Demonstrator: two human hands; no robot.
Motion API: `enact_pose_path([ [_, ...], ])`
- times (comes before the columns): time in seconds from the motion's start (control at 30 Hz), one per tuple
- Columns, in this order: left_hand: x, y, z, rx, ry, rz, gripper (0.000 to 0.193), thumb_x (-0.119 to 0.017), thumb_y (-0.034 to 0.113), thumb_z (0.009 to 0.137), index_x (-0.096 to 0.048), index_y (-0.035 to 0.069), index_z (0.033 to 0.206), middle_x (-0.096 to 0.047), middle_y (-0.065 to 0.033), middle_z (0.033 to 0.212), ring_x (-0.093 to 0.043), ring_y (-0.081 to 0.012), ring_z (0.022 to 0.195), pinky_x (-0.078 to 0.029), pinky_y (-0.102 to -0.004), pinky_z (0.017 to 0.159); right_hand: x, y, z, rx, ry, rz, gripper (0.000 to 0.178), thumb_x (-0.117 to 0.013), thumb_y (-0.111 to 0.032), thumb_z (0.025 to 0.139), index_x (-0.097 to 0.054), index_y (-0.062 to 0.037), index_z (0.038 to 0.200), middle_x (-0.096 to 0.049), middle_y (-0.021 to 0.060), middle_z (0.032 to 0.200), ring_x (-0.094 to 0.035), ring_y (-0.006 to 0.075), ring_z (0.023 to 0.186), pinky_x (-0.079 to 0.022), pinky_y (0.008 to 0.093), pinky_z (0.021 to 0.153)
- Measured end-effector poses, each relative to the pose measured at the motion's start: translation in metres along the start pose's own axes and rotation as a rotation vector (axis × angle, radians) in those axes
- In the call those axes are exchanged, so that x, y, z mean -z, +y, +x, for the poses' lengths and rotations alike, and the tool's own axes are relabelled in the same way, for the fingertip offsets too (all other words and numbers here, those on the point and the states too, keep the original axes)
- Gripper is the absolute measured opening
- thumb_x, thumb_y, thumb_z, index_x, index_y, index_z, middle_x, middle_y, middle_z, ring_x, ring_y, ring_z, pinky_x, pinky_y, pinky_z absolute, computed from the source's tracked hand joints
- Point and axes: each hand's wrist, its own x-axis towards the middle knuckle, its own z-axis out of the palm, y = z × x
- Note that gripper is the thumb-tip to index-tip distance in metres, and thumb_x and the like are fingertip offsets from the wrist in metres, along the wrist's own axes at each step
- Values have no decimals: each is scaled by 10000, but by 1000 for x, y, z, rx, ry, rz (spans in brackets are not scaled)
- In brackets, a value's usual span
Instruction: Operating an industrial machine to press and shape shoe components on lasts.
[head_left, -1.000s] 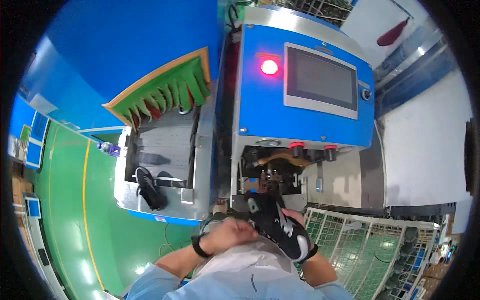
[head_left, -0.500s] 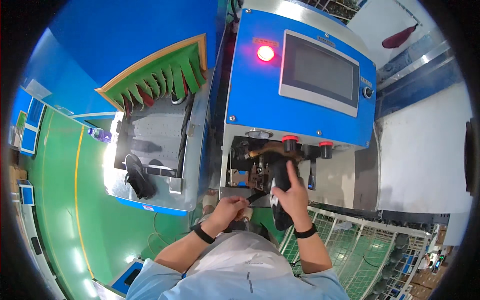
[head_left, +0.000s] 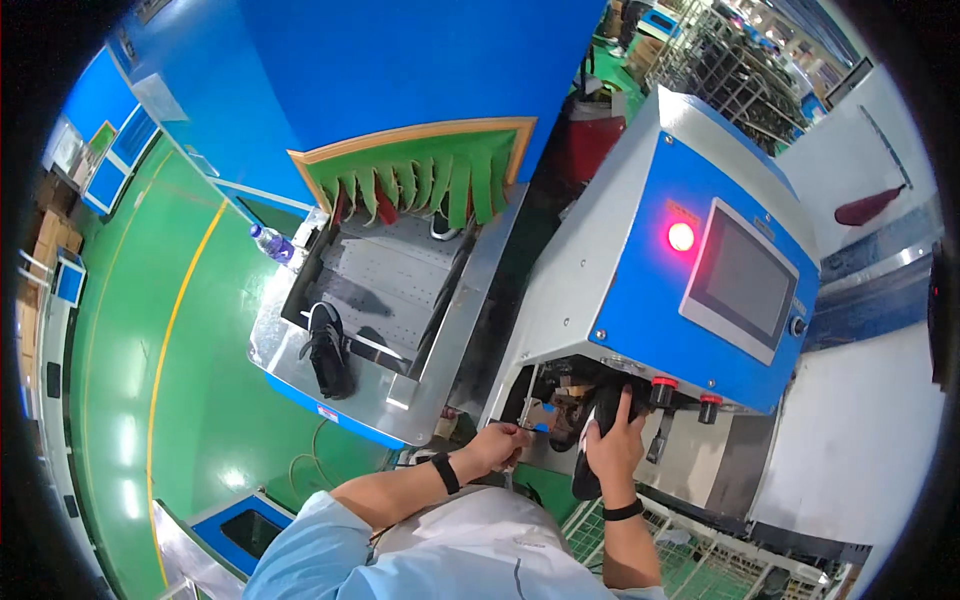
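A black shoe with a white side strip (head_left: 586, 482) is under the front of a blue and grey machine (head_left: 640, 330), its upper end against the metal parts there. My right hand (head_left: 617, 450) grips this shoe, index finger stretched along it. Just left of it, my left hand (head_left: 497, 447) is closed in a pinch beside the machine's opening. What sits between those fingertips is too small to make out. A second black shoe (head_left: 328, 352) rests on the near metal edge of the conveyor (head_left: 400, 262) to the left.
Green strip curtains (head_left: 420, 185) hang over the conveyor's far end, with part of another shoe (head_left: 443, 228) beneath. The machine carries a screen (head_left: 742, 280), a lit red lamp (head_left: 681, 236) and red-topped knobs (head_left: 663, 390). A bottle (head_left: 270, 243) stands at the conveyor's left. A wire rack (head_left: 690, 545) is lower right.
My view has turned left, so machine and conveyor appear farther right and lower. My right hand still holds the shoe at the machine. The black strip at my left fingers no longer shows clearly.
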Motion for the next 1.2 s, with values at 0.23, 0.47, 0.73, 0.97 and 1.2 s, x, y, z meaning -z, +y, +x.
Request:
enact_pose_path([
  [0.23,8,-25,13,-252,-215,397,242,-571,230,956,-619,26,835,-592,-62,673,-570,-173,559,-455,-334,511,-1,-2,-14,-85,45,85,892,-688,-314,878,-197,-139,1602,-459,388,1264,-606,530,913,-529,544,752],
  [0.47,-34,2,-27,86,-384,320,360,-586,410,984,-628,53,1007,-651,-50,805,-610,-158,631,-490,-306,554,-34,25,-110,89,375,157,796,-712,-309,899,-327,-46,1544,-402,439,1311,-517,601,1070,-481,609,858],
  [0.73,-9,-52,-1,655,-855,-77,605,-483,630,984,-617,97,1237,-711,-59,1053,-678,-180,901,-539,-338,789,61,-11,-200,211,-53,453,715,-829,-290,783,-547,-118,1417,-627,245,1169,-669,401,964,-553,424,815],
  [0.97,0,-28,-28,402,-408,301,424,-612,300,952,-591,53,1297,-670,-88,1223,-659,-251,1080,-530,-414,989,80,1,-115,-517,-368,1585,751,-736,-411,884,-462,-11,1458,-577,126,1353,-587,225,1146,-473,328,966],
  [1.2,10,-19,-15,242,-406,440,587,-513,475,1033,-553,-1,1375,-625,-115,1315,-595,-259,1173,-491,-414,1001,12,66,-193,-254,169,1372,727,-744,-310,895,-435,-128,1528,-571,121,1432,-531,204,1288,-388,313,1093],
])
